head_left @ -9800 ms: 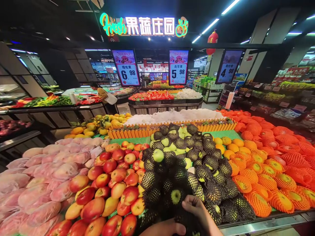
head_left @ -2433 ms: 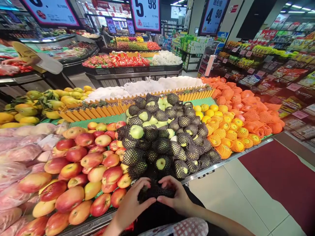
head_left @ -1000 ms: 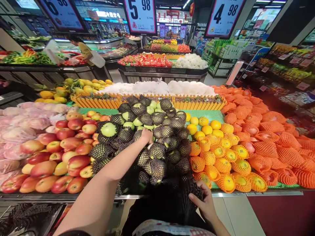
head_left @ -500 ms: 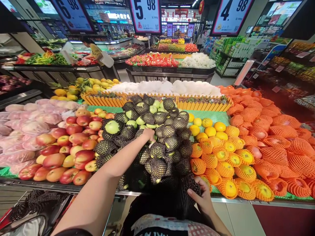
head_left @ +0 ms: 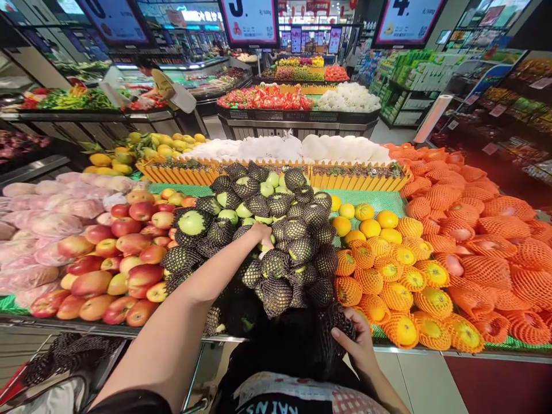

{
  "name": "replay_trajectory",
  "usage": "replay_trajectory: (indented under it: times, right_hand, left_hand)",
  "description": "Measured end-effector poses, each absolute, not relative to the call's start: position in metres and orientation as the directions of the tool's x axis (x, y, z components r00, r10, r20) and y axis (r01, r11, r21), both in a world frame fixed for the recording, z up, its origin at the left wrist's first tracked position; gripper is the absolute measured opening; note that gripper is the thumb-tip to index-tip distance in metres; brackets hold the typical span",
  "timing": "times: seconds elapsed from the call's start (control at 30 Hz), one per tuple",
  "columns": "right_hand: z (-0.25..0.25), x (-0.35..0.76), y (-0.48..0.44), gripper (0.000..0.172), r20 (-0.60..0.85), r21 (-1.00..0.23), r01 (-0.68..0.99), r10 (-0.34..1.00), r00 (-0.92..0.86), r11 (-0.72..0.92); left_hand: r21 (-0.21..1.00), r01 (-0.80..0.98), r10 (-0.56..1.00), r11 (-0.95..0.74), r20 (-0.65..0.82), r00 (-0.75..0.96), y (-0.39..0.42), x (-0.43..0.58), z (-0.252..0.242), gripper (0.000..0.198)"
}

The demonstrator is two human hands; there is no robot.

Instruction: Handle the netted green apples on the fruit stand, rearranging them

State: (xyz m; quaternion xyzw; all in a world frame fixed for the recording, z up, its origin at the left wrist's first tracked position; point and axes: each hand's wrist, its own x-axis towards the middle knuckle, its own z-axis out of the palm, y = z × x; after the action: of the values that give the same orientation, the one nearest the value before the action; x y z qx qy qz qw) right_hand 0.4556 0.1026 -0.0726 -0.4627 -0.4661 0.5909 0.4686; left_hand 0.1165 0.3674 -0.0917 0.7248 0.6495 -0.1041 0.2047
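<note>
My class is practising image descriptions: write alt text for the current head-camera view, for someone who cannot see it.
A person's left hand reaches into a pile of green apples, mostly wrapped in black nets, while the right hand holds black netting. Red apples lie left of the pile and oranges right, with price screens hanging beyond.

Place: supermarket produce section | price screens overhead | heaped oranges | vegetable counter | stocked shelves

Green apples (mostly in black net sleeves) lie heaped together.
</note>
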Motion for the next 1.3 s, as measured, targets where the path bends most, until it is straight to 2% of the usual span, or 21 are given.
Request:
replay_trajectory:
  times: [0.07,0.17,0.27,0.4,0.6,0.77,0.83,0.9,0.97,1.03,1.13,1.3]
  right_hand:
    - [-0.074,0.455,0.102,0.041,-0.123,-0.983,-0.119,0.983,-0.137,-0.139]
    - [-0.071,0.452,0.102,0.042,-0.122,-0.983,-0.121,0.981,-0.152,-0.141]
    - [-0.065,0.448,0.103,0.044,-0.104,-0.988,-0.099,0.983,-0.149,-0.119]
    - [-0.06,0.446,0.105,0.043,-0.082,-0.991,-0.092,0.987,-0.138,-0.095]
    - [-0.058,0.441,0.105,0.043,-0.08,-0.99,-0.099,0.983,-0.168,-0.098]
    - [-0.065,0.438,0.102,0.037,-0.08,-0.989,-0.109,0.985,-0.153,-0.097]
    - [-0.072,0.441,0.099,0.035,-0.054,-0.995,-0.077,0.987,-0.153,-0.066]
    - [-0.078,0.443,0.099,0.037,0.017,-1.0,-0.008,0.989,-0.144,0.016]
    - [-0.079,0.444,0.101,0.039,0.138,-0.985,0.085,0.977,-0.162,0.153]
    - [-0.072,0.441,0.107,0.041,0.262,-0.934,0.184,0.936,-0.237,0.308]
    - [-0.052,0.429,0.119,0.044,0.36,-0.832,0.292,0.86,-0.363,0.471]
    - [-0.032,0.41,0.125,0.047,0.387,-0.764,0.317,0.792,-0.472,0.562]
  left_hand:
    - [0.128,0.989,0.877,-0.079,-0.463,0.13,0.365,0.114,-0.085,0.043]
    - [0.172,0.981,0.864,-0.09,-0.476,0.163,0.359,0.11,-0.073,0.049]
    - [0.288,0.955,0.87,-0.071,-0.451,0.2,0.354,0.104,-0.06,0.054]
    - [0.515,0.857,0.902,0.006,-0.373,0.218,0.349,0.092,-0.047,0.053]
    - [0.852,0.509,0.974,0.124,-0.202,0.101,0.34,0.083,-0.04,0.063]
    - [0.98,0.119,0.987,0.157,-0.151,-0.057,0.314,0.099,-0.036,0.083]
    - [0.988,-0.005,0.984,0.151,-0.151,-0.096,0.297,0.111,-0.031,0.085]
    - [0.964,-0.214,0.976,0.159,-0.187,-0.116,0.277,0.125,-0.023,0.076]
    - [0.856,-0.487,0.961,0.174,-0.256,-0.107,0.258,0.139,-0.014,0.064]
    - [0.7,-0.686,0.943,0.198,-0.328,-0.062,0.24,0.151,-0.007,0.058]
    - [0.568,-0.782,0.923,0.255,-0.384,0.021,0.218,0.165,-0.002,0.062]
    - [0.413,-0.859,0.915,0.304,-0.376,0.143,0.188,0.172,-0.001,0.071]
